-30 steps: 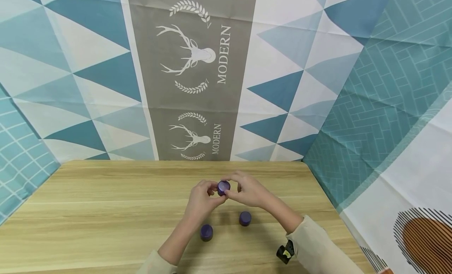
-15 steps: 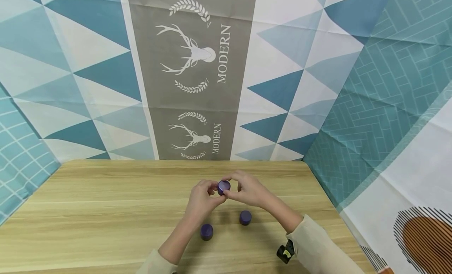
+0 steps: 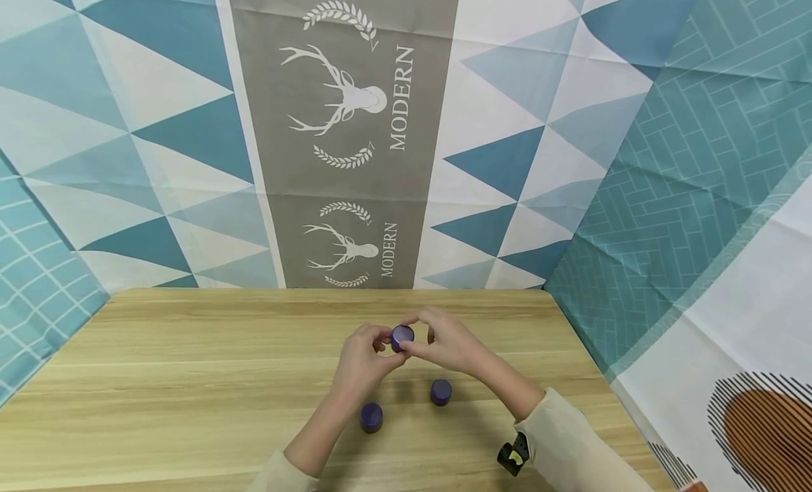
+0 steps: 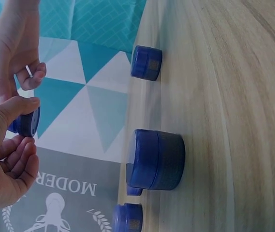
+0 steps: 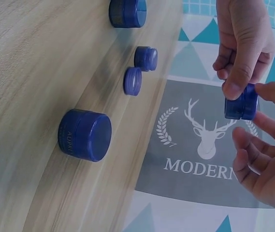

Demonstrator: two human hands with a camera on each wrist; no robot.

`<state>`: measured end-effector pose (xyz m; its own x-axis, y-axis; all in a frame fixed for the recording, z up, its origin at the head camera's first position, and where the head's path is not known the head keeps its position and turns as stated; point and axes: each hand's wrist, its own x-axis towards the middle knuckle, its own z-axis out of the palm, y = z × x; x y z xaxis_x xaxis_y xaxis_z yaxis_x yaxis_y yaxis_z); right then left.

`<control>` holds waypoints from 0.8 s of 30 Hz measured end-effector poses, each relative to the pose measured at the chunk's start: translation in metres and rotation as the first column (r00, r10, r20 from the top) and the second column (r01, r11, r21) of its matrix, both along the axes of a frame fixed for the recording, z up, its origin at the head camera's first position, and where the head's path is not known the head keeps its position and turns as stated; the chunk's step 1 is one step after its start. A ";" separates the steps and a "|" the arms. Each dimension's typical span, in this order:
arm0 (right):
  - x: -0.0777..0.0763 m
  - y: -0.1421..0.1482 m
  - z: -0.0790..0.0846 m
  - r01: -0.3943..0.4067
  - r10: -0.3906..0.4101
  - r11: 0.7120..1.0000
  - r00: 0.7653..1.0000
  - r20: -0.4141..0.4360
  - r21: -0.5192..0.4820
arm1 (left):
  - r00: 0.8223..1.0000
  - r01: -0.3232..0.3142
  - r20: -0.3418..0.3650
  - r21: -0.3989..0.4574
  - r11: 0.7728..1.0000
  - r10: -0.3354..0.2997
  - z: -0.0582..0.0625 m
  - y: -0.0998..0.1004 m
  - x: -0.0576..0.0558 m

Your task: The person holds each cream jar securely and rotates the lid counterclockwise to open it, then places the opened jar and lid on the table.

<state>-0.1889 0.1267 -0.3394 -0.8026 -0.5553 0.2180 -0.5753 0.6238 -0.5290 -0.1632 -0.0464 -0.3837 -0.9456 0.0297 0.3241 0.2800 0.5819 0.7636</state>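
A small dark purple-blue jar (image 3: 402, 337) is held up between both hands above the table; in the right wrist view a seam runs round this jar (image 5: 241, 102). My left hand (image 3: 364, 361) grips it from the left by thumb and fingertips. From the other side, my right hand (image 3: 447, 342) pinches it, thumb in front and index finger over the far side. Two similar jars stand on the table nearer the person: one jar (image 3: 371, 417) by the left forearm, another jar (image 3: 440, 392) below the right hand.
On the wooden table (image 3: 190, 386), the right wrist view also shows a smaller jar (image 5: 146, 58) and a flat round lid-like piece (image 5: 132, 81), both hidden in the head view. Patterned cloth (image 3: 342, 139) hangs behind the table. A black device (image 3: 512, 454) sits at the right sleeve.
Both hands keep nearly the same place with the jar between them. The right thumb has shifted very slightly left across the jar; the jars on the table have not moved.
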 end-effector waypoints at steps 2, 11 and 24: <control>0.000 0.000 0.000 -0.019 0.019 1.000 1.000 -0.001 0.005 | 1.000 0.000 0.002 0.000 1.000 0.000 0.000 0.000 0.000; -0.002 0.001 0.000 0.017 -0.017 1.000 0.999 0.030 0.026 | 1.000 -0.011 0.006 0.006 1.000 0.011 0.001 0.001 -0.001; -0.003 0.001 -0.003 -0.044 0.044 0.999 0.999 -0.019 0.020 | 1.000 -0.014 0.013 0.003 1.000 0.014 0.001 0.001 -0.002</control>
